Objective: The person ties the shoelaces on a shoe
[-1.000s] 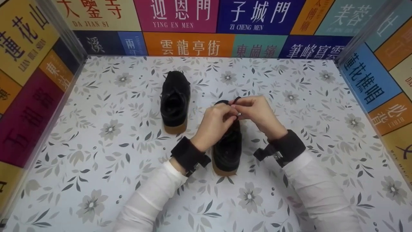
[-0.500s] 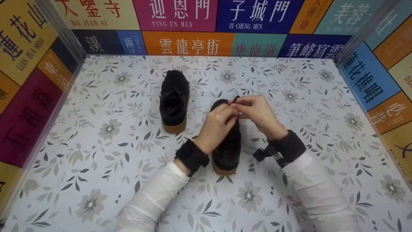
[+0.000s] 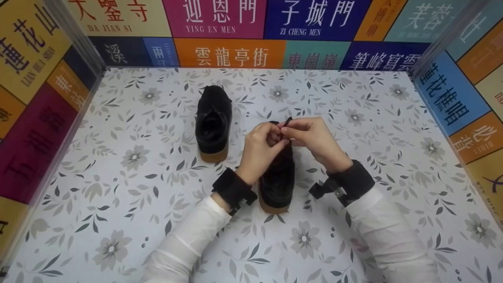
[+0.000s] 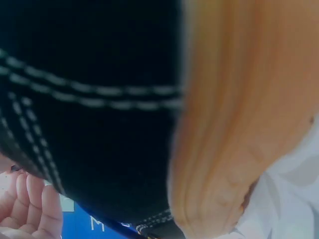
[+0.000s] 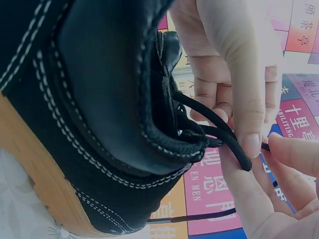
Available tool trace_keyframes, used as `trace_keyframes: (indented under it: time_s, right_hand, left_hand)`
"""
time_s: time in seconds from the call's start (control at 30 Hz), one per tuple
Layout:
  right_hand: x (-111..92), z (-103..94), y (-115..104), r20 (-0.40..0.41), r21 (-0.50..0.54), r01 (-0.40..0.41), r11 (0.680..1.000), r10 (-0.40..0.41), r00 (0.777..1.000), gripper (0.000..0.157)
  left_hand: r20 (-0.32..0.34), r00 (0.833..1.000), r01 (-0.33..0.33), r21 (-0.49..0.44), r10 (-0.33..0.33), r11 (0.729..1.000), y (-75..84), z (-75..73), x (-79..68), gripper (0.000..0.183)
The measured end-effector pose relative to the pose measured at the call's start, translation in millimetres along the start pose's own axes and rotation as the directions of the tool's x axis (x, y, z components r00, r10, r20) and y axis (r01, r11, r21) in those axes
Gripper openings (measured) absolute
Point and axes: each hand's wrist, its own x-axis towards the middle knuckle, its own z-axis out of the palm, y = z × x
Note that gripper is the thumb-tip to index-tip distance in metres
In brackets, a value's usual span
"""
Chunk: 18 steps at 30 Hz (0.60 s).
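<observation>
A black lace-up shoe (image 3: 277, 179) with a tan sole stands under both hands, its toe pointing away. My left hand (image 3: 261, 147) pinches a black shoelace (image 5: 214, 117) above the front of that shoe; the right wrist view shows the thumb lying against it. Close beside it, my right hand (image 3: 314, 137) pinches another stretch of lace between thumb and index finger, and a short dark piece sticks up there. White double stitching on the shoe's side (image 4: 99, 149) fills the left wrist view. Fingers hide the crossing of the laces.
A second black shoe (image 3: 214, 122) with a tan sole stands to the left and farther back. Panels with coloured lettering (image 3: 232, 53) wall in the back and both sides. The table (image 3: 129, 200) has a white floral cover.
My left hand has shifted slightly and its fingers have turned, opening a small gap above the thumb. The right hand stays almost in place with the lace. Both shoes have stayed put.
</observation>
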Motion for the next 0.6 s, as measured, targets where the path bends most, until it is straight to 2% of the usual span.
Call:
trace_keyframes:
  time_s: [0.2, 0.37, 0.5, 0.6]
  right_hand:
    - [-0.8, 0.4, -0.3, 0.011, 0.015, 0.011, 1.0, -0.011, 1.0, 0.018]
    - [-2.1, -2.4, 4.7, 0.025, -0.008, 0.054, 0.998, -0.054, 0.998, 0.026]
    - [-5.9, -11.0, 10.6, 0.041, -0.134, 0.097, 0.986, -0.092, 0.995, 0.032]
    - [-9.0, -19.2, 16.9, 0.063, -0.283, 0.136, 0.95, -0.123, 0.99, 0.035]
  left_hand:
    - [0.034, 0.999, 0.039, -0.009, -0.039, 0.999, 0.2, -2.8, 0.9, 0.016]
    - [0.046, 0.998, 0.036, 0.001, -0.036, 0.999, 0.6, -3.9, 2.0, 0.016]
    - [0.053, 0.998, 0.03, 0.0, -0.03, 1.0, 0.4, -4.6, 2.6, 0.017]
    - [0.067, 0.997, 0.035, 0.007, -0.036, 0.999, -0.2, -6.0, 3.0, 0.018]
